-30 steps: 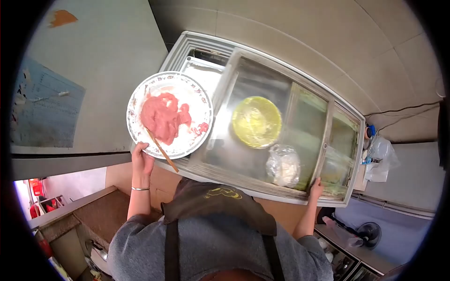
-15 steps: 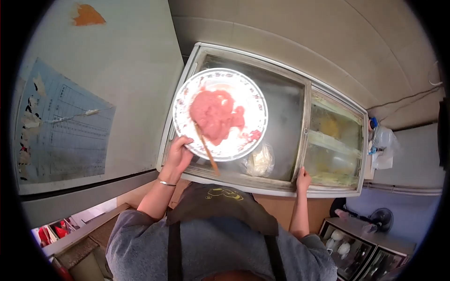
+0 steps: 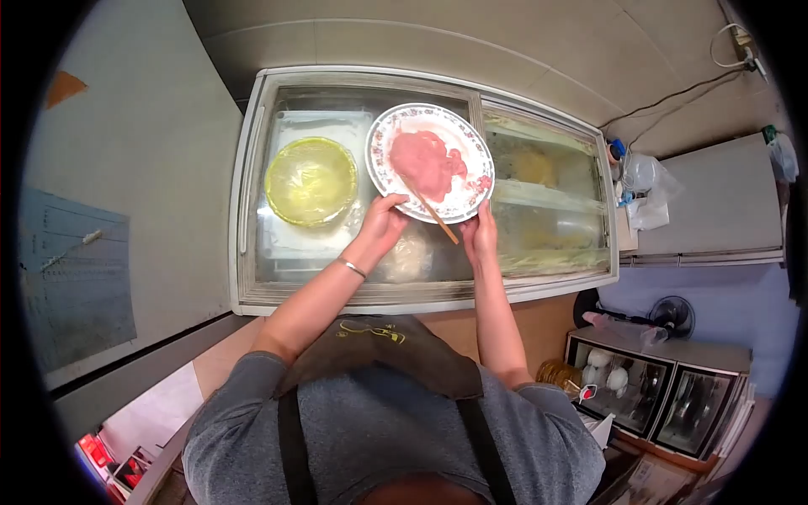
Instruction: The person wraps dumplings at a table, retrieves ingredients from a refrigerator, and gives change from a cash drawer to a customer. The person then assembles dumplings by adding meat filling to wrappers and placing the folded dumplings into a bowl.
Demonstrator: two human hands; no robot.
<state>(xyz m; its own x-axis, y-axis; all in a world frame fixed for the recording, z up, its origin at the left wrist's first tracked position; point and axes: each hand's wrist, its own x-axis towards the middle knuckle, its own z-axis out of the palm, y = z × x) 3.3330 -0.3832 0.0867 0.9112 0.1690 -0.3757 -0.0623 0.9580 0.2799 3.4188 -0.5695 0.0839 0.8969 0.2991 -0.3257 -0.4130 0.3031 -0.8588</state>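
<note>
A white plate (image 3: 471, 179) with a patterned rim is held over the chest freezer (image 3: 252, 286). On it lies a mound of pink minced meat (image 3: 423, 162). A thin wooden stick (image 3: 436, 215) rests in the meat and sticks out past the near rim. My left hand (image 3: 385, 220) grips the plate's lower left edge, and my right hand (image 3: 481, 231) grips its lower right edge. Left of the plate, inside the freezer, sits a round yellow-green bowl (image 3: 311, 182) covered with plastic film. A pale plastic-wrapped bundle (image 3: 407, 257) shows below the plate, partly hidden by my left forearm.
The freezer's right part lies under a sliding glass lid (image 3: 547, 189), with blurred contents below. A tall grey cabinet (image 3: 143, 151) stands close on the left. Plastic bags (image 3: 650, 189) hang at the freezer's right end. A black-fronted cabinet (image 3: 656, 379) is at lower right.
My right hand has left the sliding lid's frame and now grips the plate with my left. The plate looks lower and smaller. The view has shifted, and the covered bowl has come into sight.
</note>
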